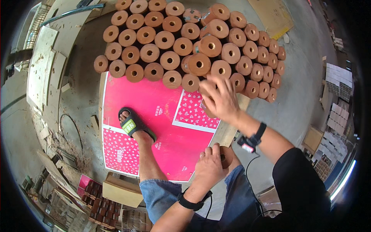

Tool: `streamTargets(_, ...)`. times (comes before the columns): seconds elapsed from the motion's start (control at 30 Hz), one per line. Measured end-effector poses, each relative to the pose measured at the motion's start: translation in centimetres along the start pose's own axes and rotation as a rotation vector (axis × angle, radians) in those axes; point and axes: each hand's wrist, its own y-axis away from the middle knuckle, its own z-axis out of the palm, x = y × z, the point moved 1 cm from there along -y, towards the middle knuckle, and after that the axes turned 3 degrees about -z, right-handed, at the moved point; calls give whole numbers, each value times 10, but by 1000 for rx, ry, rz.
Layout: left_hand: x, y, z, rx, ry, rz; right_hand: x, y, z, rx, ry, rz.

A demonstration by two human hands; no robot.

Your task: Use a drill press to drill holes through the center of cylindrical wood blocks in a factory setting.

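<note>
Gripping, left: My left hand (210, 166) is wrapped around a brown cylinder (227, 156) with a hole through its end. It is low and central, just beside my bare right shin; whether it touches the leg I cannot tell.
Reaching, right: My right hand (224, 101) is at the near edge of the stack, fingers bent over the cylinders there. A partly hidden cylinder (209, 111) shows beneath my thumb and palm; whether I am grasping it or only touching it I cannot tell.
Stacked cylinders: Many more brown cylinders (182, 46) are packed close together beyond my hands, holed ends facing me. A few near the middle stand proud of their neighbours.
Pink board: A bright pink printed sheet (147, 96) spreads between the stack and me, with white-bordered patterned panels.
Foot: My left foot, in a black sandal (136, 123) with a green patch, is on the sheet.
Wrists: Each wears a black band; a cable (251, 181) hangs from the device on my right.
Risk at the stack: Pulling or knocking a cylinder at the edge could make its neighbours roll or topple, as they sit so tightly together.
Risk below: A loose left grip could drop the round, smooth-looking cylinder onto my shin or exposed toes.
Risk from the cable: Its slack loop could catch on my knee and jerk my right arm.
</note>
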Motion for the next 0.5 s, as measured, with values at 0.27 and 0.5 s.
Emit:
streamTargets(0.27,4,-10,14,-2,-85,-59,52,107,74,-324,74,478)
streamTargets(0.5,1,-9,11,28,-92,-49,54,107,89,-391,111,401)
